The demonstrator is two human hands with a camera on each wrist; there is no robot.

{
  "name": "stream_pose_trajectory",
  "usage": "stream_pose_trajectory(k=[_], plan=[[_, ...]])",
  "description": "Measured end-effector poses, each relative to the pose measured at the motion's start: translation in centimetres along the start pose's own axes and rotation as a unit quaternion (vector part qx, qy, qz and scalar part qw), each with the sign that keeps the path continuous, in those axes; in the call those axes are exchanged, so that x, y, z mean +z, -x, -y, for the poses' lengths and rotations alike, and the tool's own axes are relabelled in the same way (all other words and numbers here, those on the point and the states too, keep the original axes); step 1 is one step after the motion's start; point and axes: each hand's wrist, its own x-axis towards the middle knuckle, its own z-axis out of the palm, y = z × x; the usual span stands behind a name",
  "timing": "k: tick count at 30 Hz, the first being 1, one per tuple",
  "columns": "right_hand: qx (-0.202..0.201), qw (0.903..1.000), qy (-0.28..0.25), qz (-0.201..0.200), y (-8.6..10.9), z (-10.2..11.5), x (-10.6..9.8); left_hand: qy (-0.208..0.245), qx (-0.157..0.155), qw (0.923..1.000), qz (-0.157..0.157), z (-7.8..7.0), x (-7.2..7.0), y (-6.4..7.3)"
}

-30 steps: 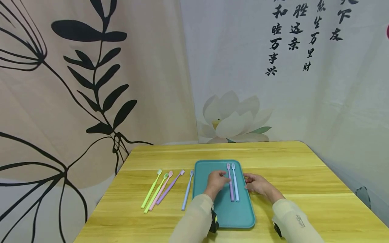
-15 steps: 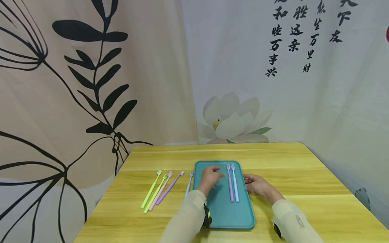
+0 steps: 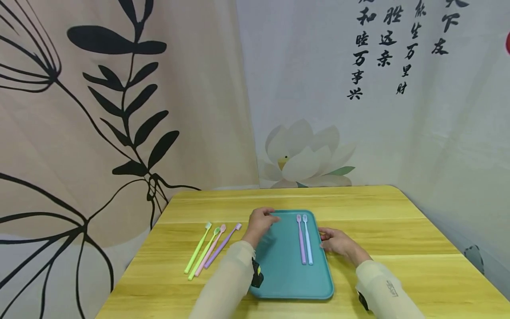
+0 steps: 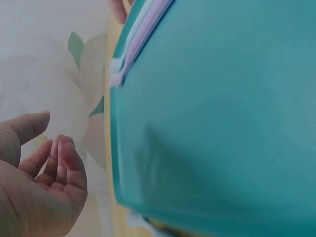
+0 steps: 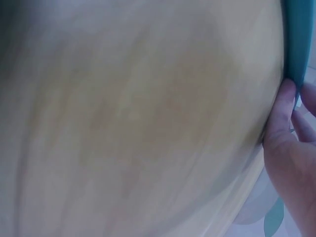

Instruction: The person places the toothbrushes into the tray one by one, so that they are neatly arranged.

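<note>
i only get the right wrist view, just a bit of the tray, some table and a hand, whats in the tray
Observer: Two toothbrushes lie in the tray, a purple one and a blue one, side by side.
Operator: is the other hand holding anything
Observer: No, the left wrist view shows nothing between the thumb and fingers of the left hand.
Operator: any brushes outside the tray
Observer: Yes, the head view shows four more toothbrushes on the table, left of the tray.
</note>
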Motion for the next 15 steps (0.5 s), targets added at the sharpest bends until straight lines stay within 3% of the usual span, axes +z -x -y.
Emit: stream_pose_trajectory(k=[15], plan=[[-0.009,0.9999,-0.005,0.007,0.1,0.1,-0.1,0.031,0.005,0.9994,-0.011,0.6,-4.3,-0.7]])
